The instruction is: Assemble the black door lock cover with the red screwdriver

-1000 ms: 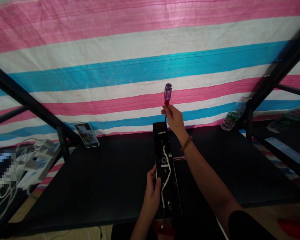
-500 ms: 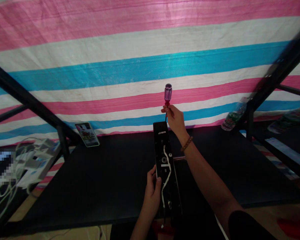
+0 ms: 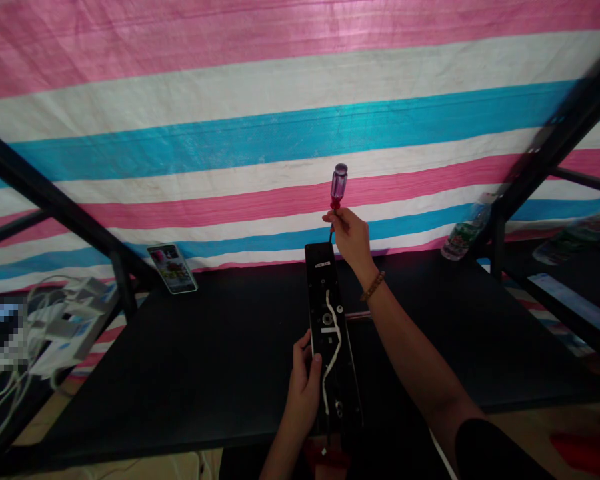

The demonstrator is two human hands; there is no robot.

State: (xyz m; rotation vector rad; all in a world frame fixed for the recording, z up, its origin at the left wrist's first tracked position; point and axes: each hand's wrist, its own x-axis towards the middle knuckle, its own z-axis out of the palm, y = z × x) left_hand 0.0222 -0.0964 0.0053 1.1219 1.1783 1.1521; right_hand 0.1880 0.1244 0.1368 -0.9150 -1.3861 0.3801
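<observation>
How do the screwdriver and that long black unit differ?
The screwdriver has a see-through purple handle; the black unit is dark, with a white cord along its face. The screwdriver is slim and short; the black unit is longer and wider. The right hand pinches the screwdriver; the left hand grips the black unit's side. Both are hand-held.

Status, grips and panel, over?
Right grip holding screwdriver at far end of black panel. Left grip on left edge. White cable on panel, away from screwdriver.
</observation>
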